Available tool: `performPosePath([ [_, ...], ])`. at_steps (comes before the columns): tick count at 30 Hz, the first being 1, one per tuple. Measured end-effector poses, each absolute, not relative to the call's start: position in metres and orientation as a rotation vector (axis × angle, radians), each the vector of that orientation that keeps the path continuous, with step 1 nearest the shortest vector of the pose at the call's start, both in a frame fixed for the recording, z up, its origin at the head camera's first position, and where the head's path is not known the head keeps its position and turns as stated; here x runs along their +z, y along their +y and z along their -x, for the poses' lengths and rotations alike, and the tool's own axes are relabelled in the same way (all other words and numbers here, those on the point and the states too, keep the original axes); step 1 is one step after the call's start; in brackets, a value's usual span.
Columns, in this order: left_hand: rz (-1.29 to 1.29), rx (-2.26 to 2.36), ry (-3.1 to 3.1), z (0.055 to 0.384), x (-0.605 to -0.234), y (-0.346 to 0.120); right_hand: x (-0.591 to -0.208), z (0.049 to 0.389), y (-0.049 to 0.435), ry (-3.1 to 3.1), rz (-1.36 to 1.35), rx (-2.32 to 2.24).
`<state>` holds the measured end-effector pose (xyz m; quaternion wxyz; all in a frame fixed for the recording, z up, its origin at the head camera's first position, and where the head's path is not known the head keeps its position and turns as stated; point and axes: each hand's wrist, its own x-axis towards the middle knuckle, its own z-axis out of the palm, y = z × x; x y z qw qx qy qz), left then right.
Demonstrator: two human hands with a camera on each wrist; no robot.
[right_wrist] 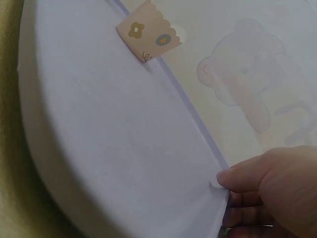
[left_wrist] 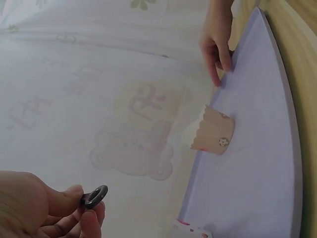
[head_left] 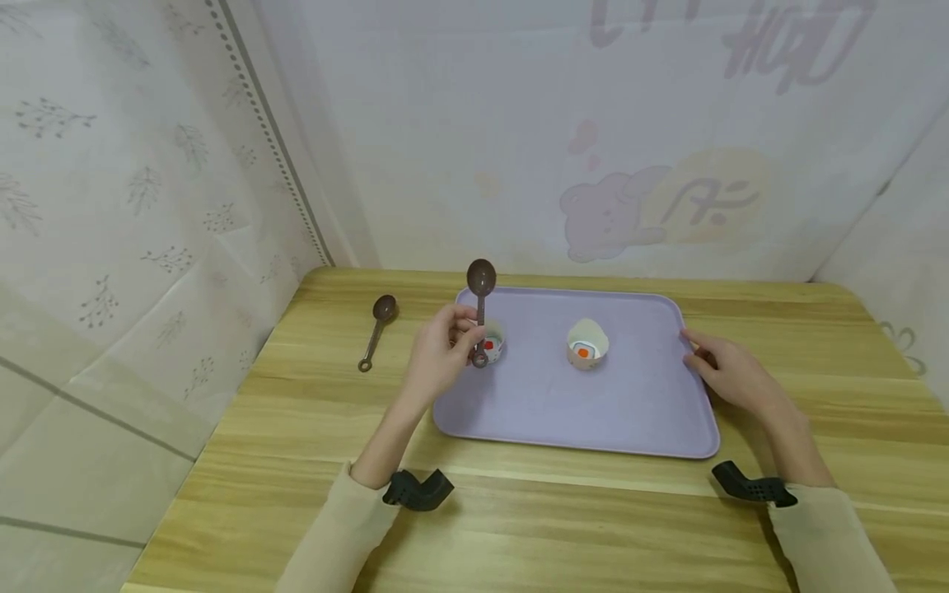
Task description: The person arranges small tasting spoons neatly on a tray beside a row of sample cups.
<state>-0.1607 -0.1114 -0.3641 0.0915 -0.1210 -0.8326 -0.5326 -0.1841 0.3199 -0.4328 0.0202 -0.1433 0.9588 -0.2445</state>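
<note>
My left hand (head_left: 436,356) pinches a dark brown measuring spoon (head_left: 482,278) by its handle, bowl end up, above the left part of a lilac tray (head_left: 549,420). In the left wrist view, the spoon's ringed handle end (left_wrist: 88,201) pokes out between thumb and fingers. At the tray's right edge, my right hand (head_left: 730,375) grips the rim, its thumb on top in the right wrist view. Near the middle of the tray stands a paper baking cup (head_left: 583,361) with an orange-marked picture inside. A second cup (head_left: 493,336), showing red inside, is partly hidden behind the left hand and spoon.
Another brown measuring spoon (head_left: 384,309) lies on the wooden table (head_left: 296,428) left of the tray. Behind the table hangs a pale printed curtain (head_left: 445,165), with a leaf-patterned cloth (head_left: 148,165) at the left.
</note>
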Motion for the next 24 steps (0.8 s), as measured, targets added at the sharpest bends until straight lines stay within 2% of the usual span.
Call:
performPosePath([
  [24,0.359,-1.673,-2.52,0.166,-0.363,-0.089,-0.431,0.184,0.319,2.978,0.448,-0.766],
])
